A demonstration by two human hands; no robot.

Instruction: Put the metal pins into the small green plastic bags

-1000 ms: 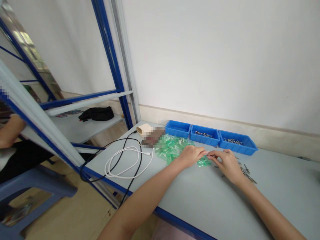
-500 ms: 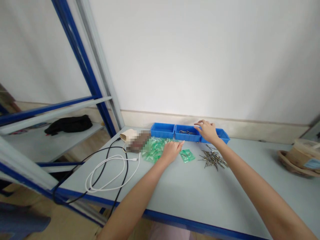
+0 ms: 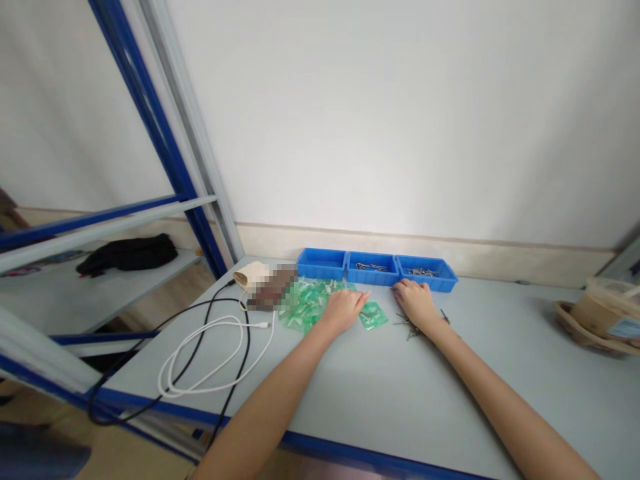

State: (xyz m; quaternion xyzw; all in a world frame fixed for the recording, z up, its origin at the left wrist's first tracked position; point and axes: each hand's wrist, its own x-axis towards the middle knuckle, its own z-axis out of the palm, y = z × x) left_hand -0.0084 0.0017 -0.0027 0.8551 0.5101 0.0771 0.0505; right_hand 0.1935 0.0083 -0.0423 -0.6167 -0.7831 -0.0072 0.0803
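My left hand (image 3: 344,310) rests at the right edge of a pile of small green plastic bags (image 3: 307,307), its fingers curled together; what they hold, if anything, is hidden. Just right of it lies a single green bag (image 3: 374,316) with thin metal pieces in or on it. My right hand (image 3: 416,303) is down on the table in front of the blue bins, fingers bent together around a spot by the bin's front wall. A small dark bit shows at its fingertips, too small to name. Beneath that hand and wrist, a heap of thin metal rods (image 3: 411,329) is partly covered.
Three blue bins stand in a row: the left bin (image 3: 323,272) looks bare, while the middle bin (image 3: 373,277) and right bin (image 3: 427,283) hold thin metal pieces. White cable (image 3: 200,385) and black cable (image 3: 249,340) loop at left. A tub (image 3: 607,310) sits at right.
My right hand has come down from above the right bin to the table in front of it, now covering much of the metal heap. The left hand has barely moved.
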